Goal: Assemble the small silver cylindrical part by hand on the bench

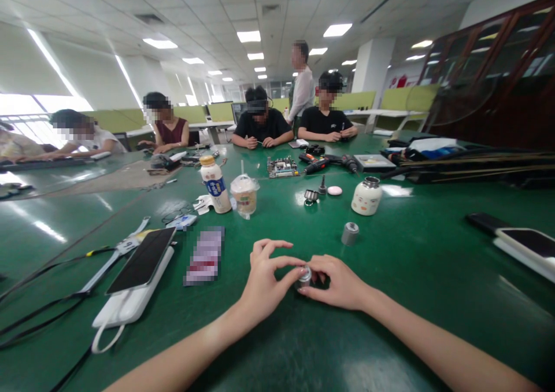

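My left hand (pixel 264 279) and my right hand (pixel 338 282) meet over the green table (pixel 390 276), both pinching a small silvery cylindrical part (pixel 305 276) between fingertips. The left thumb and forefinger close on its left side, and the other left fingers are raised. Fingers of the right hand curl round its right side. A grey metal cylinder (pixel 350 233) stands just beyond the hands. Farther back sit a cream jar (pixel 366 198) with a metal top, a metal ring (pixel 311 195), a small dark cone-shaped piece (pixel 322 185) and a pink disc (pixel 334 191).
A phone on a white power bank (pixel 134 276) with cables lies at left, a blurred card (pixel 204 255) beside it. A milk bottle (pixel 215 185) and a lidded drink cup (pixel 244 194) stand ahead. Phones (pixel 515 239) lie right. Several people sit at the table's far side; one stands.
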Tool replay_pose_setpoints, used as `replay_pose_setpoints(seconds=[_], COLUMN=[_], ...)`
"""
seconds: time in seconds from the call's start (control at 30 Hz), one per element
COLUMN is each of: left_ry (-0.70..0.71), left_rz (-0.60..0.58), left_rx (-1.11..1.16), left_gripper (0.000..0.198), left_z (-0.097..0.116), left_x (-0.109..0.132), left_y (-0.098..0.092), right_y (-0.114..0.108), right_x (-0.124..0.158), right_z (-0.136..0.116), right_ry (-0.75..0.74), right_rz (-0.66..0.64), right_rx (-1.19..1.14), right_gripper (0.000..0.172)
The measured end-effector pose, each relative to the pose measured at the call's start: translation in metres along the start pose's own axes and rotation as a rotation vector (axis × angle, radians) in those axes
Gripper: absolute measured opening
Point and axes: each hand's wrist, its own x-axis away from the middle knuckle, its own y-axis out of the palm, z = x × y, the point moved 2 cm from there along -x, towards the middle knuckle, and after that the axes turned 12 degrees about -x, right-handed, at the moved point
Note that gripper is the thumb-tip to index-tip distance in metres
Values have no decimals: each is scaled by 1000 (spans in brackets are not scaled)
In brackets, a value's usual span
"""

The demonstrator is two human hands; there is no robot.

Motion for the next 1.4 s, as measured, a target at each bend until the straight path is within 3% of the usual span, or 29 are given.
replay_pose_setpoints(seconds=[0.37,0.97,1.13,1.4], left_ry=[85,9,-51,-78], left_rz=[-148,10,68,-52], left_rx=[20,26,-83,-324], left_gripper=[26,13,13,14], left_z=[6,4,-10,-41], left_x=[4,2,-6,-1], left_y=[0,-3,-3,21], right_y=[2,0,-1,-1], right_x=[0,0,-1,-1], right_z=[3,-1,-2,-2], right_ry=[2,3,26,44], right_rz=[35,-6,-26,-34], right_rx=[27,18,45,53], right_gripper=[28,24,27,26])
